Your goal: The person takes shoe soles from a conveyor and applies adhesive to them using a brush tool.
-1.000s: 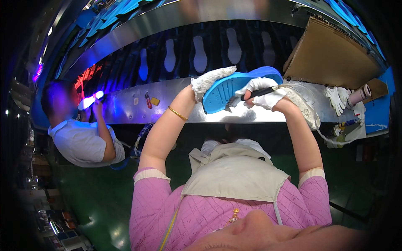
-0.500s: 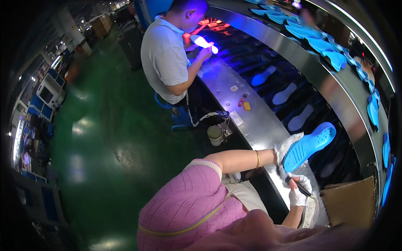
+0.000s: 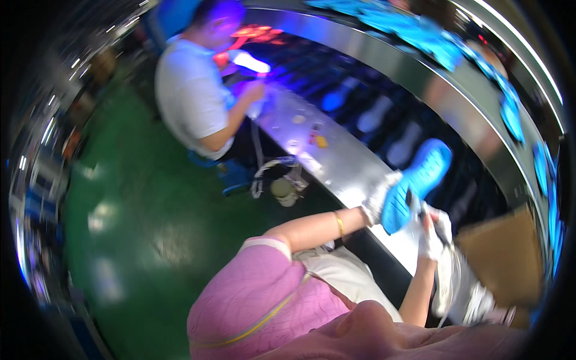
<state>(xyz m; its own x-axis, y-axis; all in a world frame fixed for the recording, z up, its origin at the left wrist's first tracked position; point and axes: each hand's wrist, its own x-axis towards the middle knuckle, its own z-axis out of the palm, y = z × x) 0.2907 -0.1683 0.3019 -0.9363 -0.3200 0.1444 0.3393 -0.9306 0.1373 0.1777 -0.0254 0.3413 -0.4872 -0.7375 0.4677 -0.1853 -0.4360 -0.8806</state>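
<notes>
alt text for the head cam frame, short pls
A person in a pink top holds a blue shoe sole in the gloved left hand and works a thin dark tool against it with the gloved right hand, over a steel workbench. A co-worker in a white shirt stands further along, under violet light.

left hand (image 3: 379, 201) grips blue sole (image 3: 416, 185) | right hand (image 3: 429, 231) holds, seemingly, brush

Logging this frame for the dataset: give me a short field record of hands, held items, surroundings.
left hand: white glove, holds blue shoe sole from below
right hand: white glove, grips thin dark tool, tip at the sole
work surface: long metal bench
beyond bench: dark conveyor with more soles
co-worker: white shirt, seated further along, under violet light
floor: green
</notes>
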